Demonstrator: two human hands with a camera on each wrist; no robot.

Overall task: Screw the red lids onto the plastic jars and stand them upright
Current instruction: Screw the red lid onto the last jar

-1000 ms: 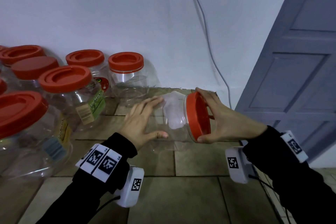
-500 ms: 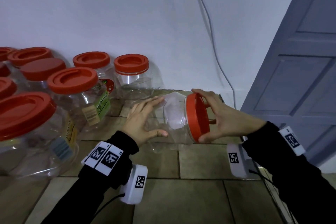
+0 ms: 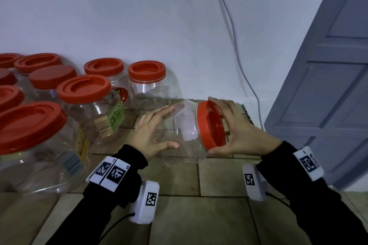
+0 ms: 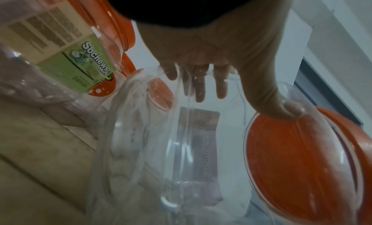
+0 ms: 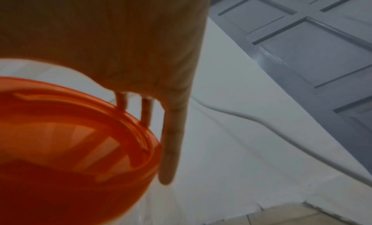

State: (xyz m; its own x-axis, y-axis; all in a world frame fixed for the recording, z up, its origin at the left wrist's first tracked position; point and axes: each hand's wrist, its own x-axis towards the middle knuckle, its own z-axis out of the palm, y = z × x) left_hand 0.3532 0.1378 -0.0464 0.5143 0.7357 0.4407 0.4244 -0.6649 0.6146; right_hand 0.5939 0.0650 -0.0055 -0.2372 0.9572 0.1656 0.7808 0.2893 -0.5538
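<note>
A clear plastic jar [image 3: 185, 135] is held on its side just above the tiled floor, mouth to the right. A red lid [image 3: 207, 137] sits on that mouth. My left hand [image 3: 172, 127] holds the jar's body, fingers over the top and thumb underneath. My right hand [image 3: 217, 125] grips the lid's rim, fingers on the upper edge and thumb on the lower. In the left wrist view the jar [image 4: 181, 149] and its lid [image 4: 302, 164] lie below my left hand [image 4: 241, 98]. The right wrist view has the lid [image 5: 70, 141] against my fingers [image 5: 171, 149].
Several capped jars [image 3: 87, 105] stand upright at the left along the white wall, the nearest one [image 3: 31, 141] close to my left arm. A grey door [image 3: 328, 85] stands at the right. A white cable [image 3: 235, 45] runs down the wall. Bare floor tiles [image 3: 199, 215] lie in front.
My right hand has shifted its hold round the lid's rim, and the lid's top now faces me more. The jar stays on its side in my left hand.
</note>
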